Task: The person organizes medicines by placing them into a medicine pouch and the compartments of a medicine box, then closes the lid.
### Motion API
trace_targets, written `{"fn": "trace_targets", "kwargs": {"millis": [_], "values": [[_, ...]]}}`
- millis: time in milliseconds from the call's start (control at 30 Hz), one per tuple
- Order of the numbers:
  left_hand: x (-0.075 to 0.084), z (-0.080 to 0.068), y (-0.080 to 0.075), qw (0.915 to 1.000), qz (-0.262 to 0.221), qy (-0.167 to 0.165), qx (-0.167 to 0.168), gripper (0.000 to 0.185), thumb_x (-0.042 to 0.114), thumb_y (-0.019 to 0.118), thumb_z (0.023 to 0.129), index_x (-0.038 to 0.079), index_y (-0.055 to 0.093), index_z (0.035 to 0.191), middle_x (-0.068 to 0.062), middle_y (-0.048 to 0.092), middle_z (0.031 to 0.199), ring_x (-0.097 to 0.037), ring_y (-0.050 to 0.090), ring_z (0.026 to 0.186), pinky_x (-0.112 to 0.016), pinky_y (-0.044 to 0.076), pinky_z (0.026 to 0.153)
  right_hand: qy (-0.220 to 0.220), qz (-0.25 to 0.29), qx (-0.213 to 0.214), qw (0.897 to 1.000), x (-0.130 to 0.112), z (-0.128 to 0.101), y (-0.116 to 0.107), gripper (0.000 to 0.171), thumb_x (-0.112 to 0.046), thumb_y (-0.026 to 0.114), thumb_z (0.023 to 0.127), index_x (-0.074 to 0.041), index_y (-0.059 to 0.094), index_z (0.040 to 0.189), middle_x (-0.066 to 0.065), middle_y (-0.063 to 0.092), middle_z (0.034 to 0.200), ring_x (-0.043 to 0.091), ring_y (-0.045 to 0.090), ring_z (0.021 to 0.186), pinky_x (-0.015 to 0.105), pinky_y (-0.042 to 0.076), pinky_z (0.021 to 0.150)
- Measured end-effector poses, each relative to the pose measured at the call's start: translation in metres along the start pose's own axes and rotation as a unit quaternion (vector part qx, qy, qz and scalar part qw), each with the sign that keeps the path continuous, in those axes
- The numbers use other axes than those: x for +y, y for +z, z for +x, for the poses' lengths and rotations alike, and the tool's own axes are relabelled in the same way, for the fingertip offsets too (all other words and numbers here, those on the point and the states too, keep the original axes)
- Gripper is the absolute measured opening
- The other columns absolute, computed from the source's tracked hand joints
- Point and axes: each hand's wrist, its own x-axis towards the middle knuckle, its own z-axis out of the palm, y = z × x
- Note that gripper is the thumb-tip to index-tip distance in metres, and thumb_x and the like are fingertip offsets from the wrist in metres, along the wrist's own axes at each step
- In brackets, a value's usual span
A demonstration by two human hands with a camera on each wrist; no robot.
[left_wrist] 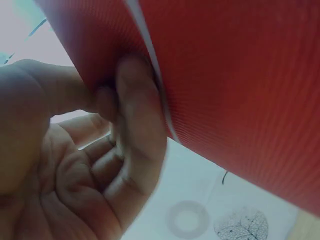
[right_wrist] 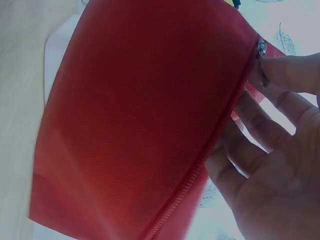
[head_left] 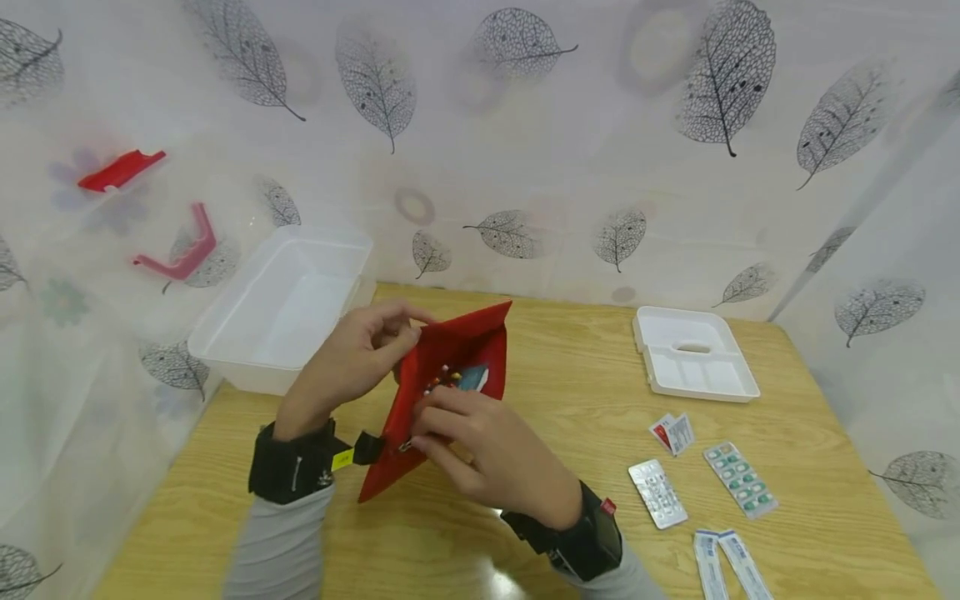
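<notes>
A red zippered pouch [head_left: 393, 454] is held up over the table with its mouth spread, showing small colourful items [head_left: 444, 379] and a blue-and-white packet [head_left: 473, 377] inside. My left hand [head_left: 352, 354] pinches the pouch's upper left edge between thumb and fingers; the left wrist view shows the fingers [left_wrist: 142, 115] bent against the red fabric beside a pale seam. At the near end of the zip, my right hand [head_left: 495, 450] pinches the metal zipper pull [right_wrist: 262, 47] between thumb and forefinger. Its other fingers [right_wrist: 255, 120] reach along the zip into the mouth.
A white bin [head_left: 258, 367] stands at the back left, a white divided tray [head_left: 701, 383] at the back right. On the right lie a folded leaflet [head_left: 678, 433], two blister packs [head_left: 658, 493] and two paper strips [head_left: 742, 562]. Red [head_left: 123, 171] and pink handles [head_left: 197, 254] appear by the left curtain.
</notes>
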Motion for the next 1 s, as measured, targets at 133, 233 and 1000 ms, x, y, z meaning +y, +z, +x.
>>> {"fn": "trace_targets", "kwargs": {"millis": [133, 233, 1000], "values": [[-0.001, 0.003, 0.005, 0.9980, 0.026, 0.026, -0.052, 0.024, 0.010, 0.054, 0.103, 0.015, 0.070, 0.120, -0.005, 0.072, 0.106, -0.021, 0.064, 0.076, -0.033, 0.057, 0.065, 0.022, 0.039, -0.012, 0.999, 0.001, -0.002, -0.001, 0.007, -0.015, 0.062, 0.099, -0.016, 0.068, 0.102, -0.007, 0.061, 0.101, 0.001, 0.054, 0.083, 0.009, 0.047, 0.073], [-0.001, 0.002, 0.006, 0.9912, 0.063, 0.048, -0.106, 0.022, 0.009, 0.052, 0.105, 0.016, 0.071, 0.112, -0.001, 0.068, 0.104, -0.020, 0.060, 0.086, -0.032, 0.054, 0.074, 0.036, 0.050, -0.015, 0.998, 0.002, -0.003, -0.001, 0.007, -0.013, 0.060, 0.099, -0.016, 0.066, 0.101, -0.007, 0.059, 0.098, 0.001, 0.052, 0.079, 0.011, 0.048, 0.070], [0.012, -0.012, 0.005, 0.9723, 0.041, 0.024, -0.229, 0.032, 0.000, 0.051, 0.099, 0.011, 0.045, 0.129, -0.007, 0.065, 0.117, -0.021, 0.066, 0.098, -0.032, 0.058, 0.083, 0.105, -0.094, 0.072, 0.987, 0.021, -0.002, -0.001, 0.006, -0.019, 0.067, 0.094, -0.017, 0.068, 0.089, -0.003, 0.056, 0.092, 0.015, 0.048, 0.083, 0.029, 0.041, 0.075]]}}
